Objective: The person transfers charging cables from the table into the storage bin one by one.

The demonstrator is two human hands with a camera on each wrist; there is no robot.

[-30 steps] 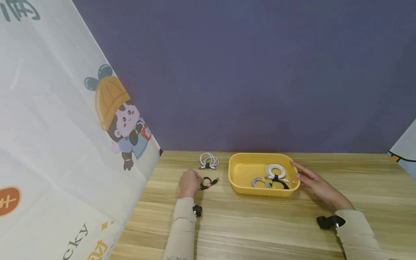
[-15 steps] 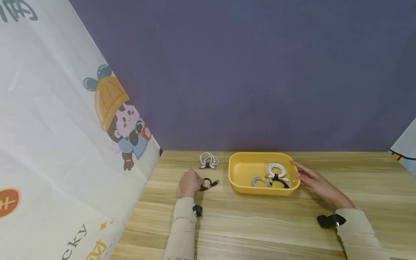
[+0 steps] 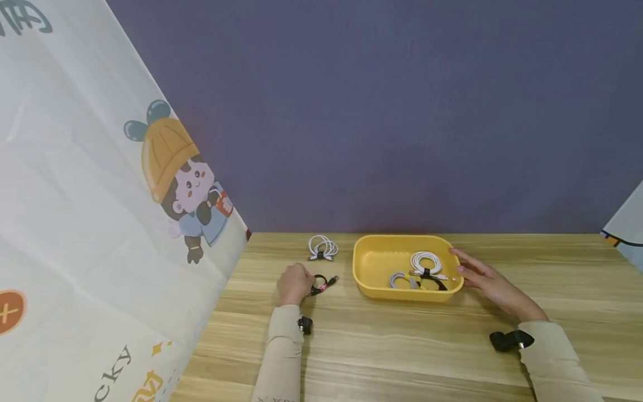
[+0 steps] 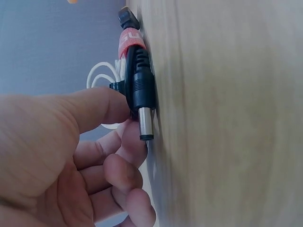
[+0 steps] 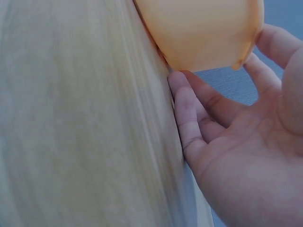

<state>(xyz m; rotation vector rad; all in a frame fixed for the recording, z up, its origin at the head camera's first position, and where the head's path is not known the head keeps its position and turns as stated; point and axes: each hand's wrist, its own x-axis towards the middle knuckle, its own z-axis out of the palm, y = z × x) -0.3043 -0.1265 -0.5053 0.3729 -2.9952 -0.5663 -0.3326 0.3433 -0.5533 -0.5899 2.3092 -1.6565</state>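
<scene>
In the head view my left hand (image 3: 294, 283) is at the left of the table, holding a small coiled black cable (image 3: 324, 285) with a red strap round it. The left wrist view shows thumb and forefinger pinching the black cable (image 4: 142, 85) beside its metal barrel plug, low against the tabletop; the other fingers curl loosely. My right hand (image 3: 494, 287) lies against the right end of a yellow plastic basket (image 3: 374, 291), fingers fairly straight. Close up, its fingertips touch the outer wall and rim of the yellow basket (image 5: 203, 35).
Behind the black cable lies a bundled white cable (image 3: 324, 247) with a black tie. Inside the basket are a coiled white cable (image 3: 426, 262), a grey cable (image 3: 400, 281) and a black one (image 3: 436, 285). A dark blue panel (image 3: 377, 123) rises along the table's back edge.
Both hands, the cables and the basket stay practically in place. The head view shifts only slightly.
</scene>
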